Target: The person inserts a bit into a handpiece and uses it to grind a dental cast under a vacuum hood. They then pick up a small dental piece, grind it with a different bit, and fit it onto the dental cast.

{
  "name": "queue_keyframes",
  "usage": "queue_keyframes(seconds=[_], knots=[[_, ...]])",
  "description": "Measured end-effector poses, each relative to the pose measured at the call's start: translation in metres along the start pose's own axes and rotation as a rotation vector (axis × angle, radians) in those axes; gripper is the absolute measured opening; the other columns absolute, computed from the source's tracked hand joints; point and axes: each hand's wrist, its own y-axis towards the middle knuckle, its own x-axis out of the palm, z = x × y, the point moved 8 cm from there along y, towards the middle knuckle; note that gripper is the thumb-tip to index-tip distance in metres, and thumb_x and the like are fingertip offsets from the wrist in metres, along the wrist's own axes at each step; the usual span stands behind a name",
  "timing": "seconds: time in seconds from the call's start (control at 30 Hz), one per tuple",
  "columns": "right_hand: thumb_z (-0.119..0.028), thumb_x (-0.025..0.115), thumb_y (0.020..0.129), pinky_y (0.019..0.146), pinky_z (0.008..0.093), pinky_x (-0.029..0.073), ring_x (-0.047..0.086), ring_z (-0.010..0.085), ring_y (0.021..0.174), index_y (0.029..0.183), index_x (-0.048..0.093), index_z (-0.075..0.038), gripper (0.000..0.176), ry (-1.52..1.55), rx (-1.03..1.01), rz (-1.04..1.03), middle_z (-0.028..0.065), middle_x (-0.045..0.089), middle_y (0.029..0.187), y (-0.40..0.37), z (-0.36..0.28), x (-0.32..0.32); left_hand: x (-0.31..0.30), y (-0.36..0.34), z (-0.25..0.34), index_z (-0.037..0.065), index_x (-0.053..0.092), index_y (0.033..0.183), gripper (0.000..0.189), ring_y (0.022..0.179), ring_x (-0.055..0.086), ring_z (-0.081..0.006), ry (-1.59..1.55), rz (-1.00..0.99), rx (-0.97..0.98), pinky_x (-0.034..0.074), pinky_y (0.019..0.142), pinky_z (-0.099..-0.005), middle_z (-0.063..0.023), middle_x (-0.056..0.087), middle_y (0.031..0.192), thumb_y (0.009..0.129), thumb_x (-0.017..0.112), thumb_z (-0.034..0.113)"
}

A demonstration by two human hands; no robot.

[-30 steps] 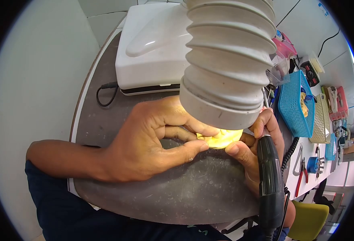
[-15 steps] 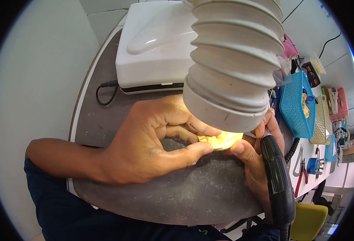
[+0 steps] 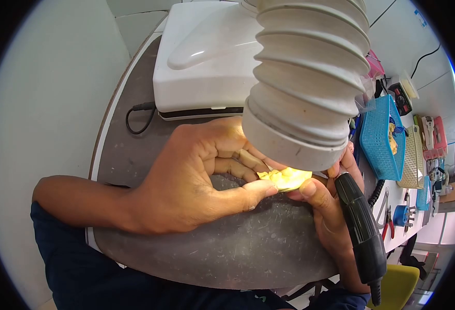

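A small yellow dental cast [image 3: 288, 180], brightly lit and bumpy along its upper side, is between my two hands under the hose mouth. My left hand [image 3: 201, 181] pinches its left end between thumb and fingers. My right hand [image 3: 326, 206] is closed around a black rotary handpiece [image 3: 361, 227], whose cord end points down toward me. The right thumb rests against the cast's right end. The handpiece's working tip is hidden behind my right fingers and the hose, as are some of the fingertips.
A ribbed white suction hose [image 3: 310, 72] hangs over the work. Behind it stands a white machine [image 3: 207, 67] on the grey bench mat [image 3: 222, 258]. To the right are a blue basket [image 3: 374, 139], a cream basket [image 3: 412, 160], red-handled pliers [image 3: 387, 227] and a yellow chair [image 3: 398, 284].
The cast has tilted slightly, and the left fingers behind it have spread a little. The handpiece's cord end has swung slightly to the right. The whole view has shifted a bit.
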Motion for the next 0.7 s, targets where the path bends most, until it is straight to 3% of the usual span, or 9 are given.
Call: queue_keyframes(seconds=[0.27,0.37,0.47,0.53,0.63,0.7], knots=[[0.0,0.072,0.079,0.082,0.0282,0.057,0.066,0.0259,0.098,0.092,0.035,-0.007,0.04,0.064,-0.014,-0.013,0.0224,0.059,0.108,0.0,0.0,0.002,-0.001,0.0,0.0,-0.008,0.053,0.117,0.041,0.111,0.058,-0.0192,-0.026,-0.001,0.016,0.044,0.101,-0.0347,-0.0174,0.061,0.116,0.078,0.068,-0.006],[0.005,0.071,0.078,0.082,0.0281,0.057,0.066,0.0256,0.098,0.092,0.034,-0.007,0.041,0.039,-0.035,-0.004,0.0226,0.059,0.108,-0.001,0.001,0.002,0.002,-0.001,-0.001,-0.008,0.055,0.116,0.04,0.109,0.058,-0.0183,0.132,-0.078,0.061,0.044,0.1,-0.0329,-0.0164,0.061,0.115,0.078,0.068,-0.007],[0.008,0.071,0.076,0.081,0.0281,0.058,0.065,0.0257,0.098,0.091,0.033,-0.007,0.043,0.086,-0.135,-0.026,0.0226,0.059,0.108,-0.002,-0.003,0.003,0.004,-0.001,0.002,-0.008,0.056,0.114,0.038,0.108,0.059,-0.0183,0.134,-0.061,0.076,0.045,0.099,-0.0317,-0.0158,0.062,0.114,0.078,0.068,-0.006],[0.009,0.071,0.075,0.08,0.0275,0.059,0.066,0.0254,0.098,0.09,0.033,-0.007,0.043,0.03,-0.186,-0.03,0.0222,0.059,0.107,-0.003,-0.008,0.004,0.001,0.0,-0.003,-0.007,0.057,0.112,0.035,0.105,0.059,-0.0175,-0.071,0.039,-0.076,0.046,0.096,-0.0311,-0.0143,0.062,0.113,0.08,0.068,-0.002],[0.009,0.071,0.075,0.077,0.0275,0.06,0.066,0.0253,0.097,0.09,0.033,-0.006,0.044,-0.033,-0.212,-0.027,0.0221,0.058,0.107,-0.003,-0.01,0.006,-0.003,0.003,-0.002,-0.005,0.055,0.116,0.038,0.102,0.06,-0.0165,-0.006,0.048,-0.203,0.048,0.092,-0.0306,-0.0126,0.062,0.111,0.082,0.069,0.004],[0.009,0.071,0.075,0.076,0.0276,0.06,0.066,0.0257,0.097,0.09,0.033,-0.006,0.044,-0.032,-0.202,-0.022,0.0222,0.058,0.106,-0.004,-0.008,0.007,-0.004,0.005,0.0,-0.007,0.057,0.108,0.03,0.095,0.063,-0.0166,-0.014,0.044,-0.173,0.052,0.087,-0.0287,-0.0141,0.064,0.103,0.084,0.068,0.008]])
